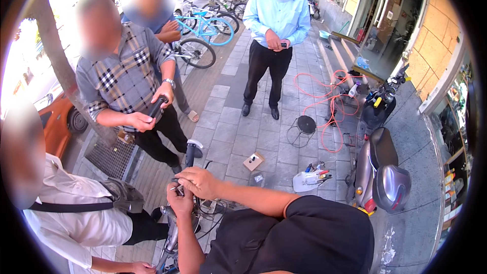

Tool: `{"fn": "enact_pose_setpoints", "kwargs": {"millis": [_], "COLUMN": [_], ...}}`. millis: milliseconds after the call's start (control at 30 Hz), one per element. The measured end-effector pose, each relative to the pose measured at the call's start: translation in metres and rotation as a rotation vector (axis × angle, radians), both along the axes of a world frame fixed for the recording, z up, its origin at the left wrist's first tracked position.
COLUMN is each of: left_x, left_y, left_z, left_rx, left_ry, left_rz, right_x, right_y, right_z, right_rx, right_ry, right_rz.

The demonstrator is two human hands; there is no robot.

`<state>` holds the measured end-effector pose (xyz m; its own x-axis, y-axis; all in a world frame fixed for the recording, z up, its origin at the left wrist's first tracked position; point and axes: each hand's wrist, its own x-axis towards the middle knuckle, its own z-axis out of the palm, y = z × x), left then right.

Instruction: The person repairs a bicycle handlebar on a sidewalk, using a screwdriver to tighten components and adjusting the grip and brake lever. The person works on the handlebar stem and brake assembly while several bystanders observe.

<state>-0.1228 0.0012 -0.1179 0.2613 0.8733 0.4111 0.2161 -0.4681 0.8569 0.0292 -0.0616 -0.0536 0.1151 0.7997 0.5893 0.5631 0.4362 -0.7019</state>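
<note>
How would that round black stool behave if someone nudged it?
The round black stool is probably light, as its legs look thin. It may catch rather than glide, since the paving has joints. A shove at its raised seat might tip it.

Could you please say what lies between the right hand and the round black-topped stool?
The head view shows a small brown cardboard box on grey paving between the right hand and stool.
</note>
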Motion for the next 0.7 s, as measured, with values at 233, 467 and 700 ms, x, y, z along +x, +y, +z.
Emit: {"fn": "enact_pose_setpoints", "kwargs": {"millis": [233,467,700], "left_x": [-0.015,-0.004,-0.004], "left_y": [-0.018,-0.021,-0.021], "left_z": [0.028,0.009,0.009], "left_rx": [-0.156,0.093,0.13], "left_ry": [0.298,0.008,0.006], "left_rz": [0.074,0.103,0.14], "right_x": [0.003,0.014,-0.022], "right_y": [0.03,0.083,0.093], "right_z": [0.006,0.045,0.112], "right_rx": [-0.443,-0.906,-0.691], "right_ry": [0.073,-0.163,-1.356], "right_rz": [0.232,0.48,0.601]}}
